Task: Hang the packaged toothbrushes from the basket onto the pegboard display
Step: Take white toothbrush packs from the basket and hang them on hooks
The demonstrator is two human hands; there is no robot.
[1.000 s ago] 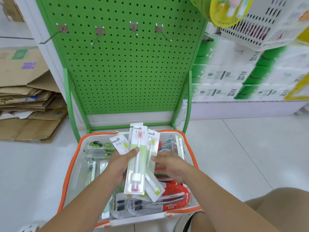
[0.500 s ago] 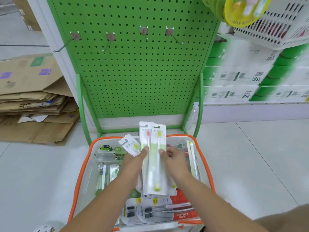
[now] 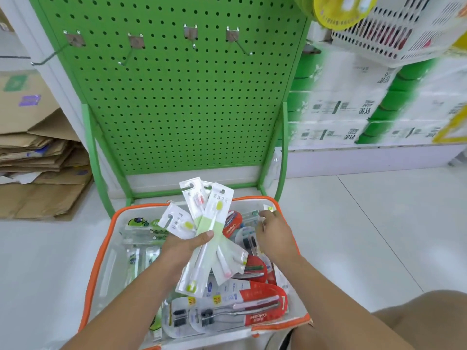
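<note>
The left hand (image 3: 188,245) grips a fanned bunch of packaged toothbrushes (image 3: 211,231), hang-holes upward, likely ready for the pegboard (image 3: 177,102) hooks above; beside it, the right hand (image 3: 274,233) reaches loosely curled, holding nothing, into the basket (image 3: 101,261) below.

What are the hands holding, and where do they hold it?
The left hand grips a fan of toothbrush packs around their middles. The right hand reaches into the basket; its grip cannot be told.
</note>
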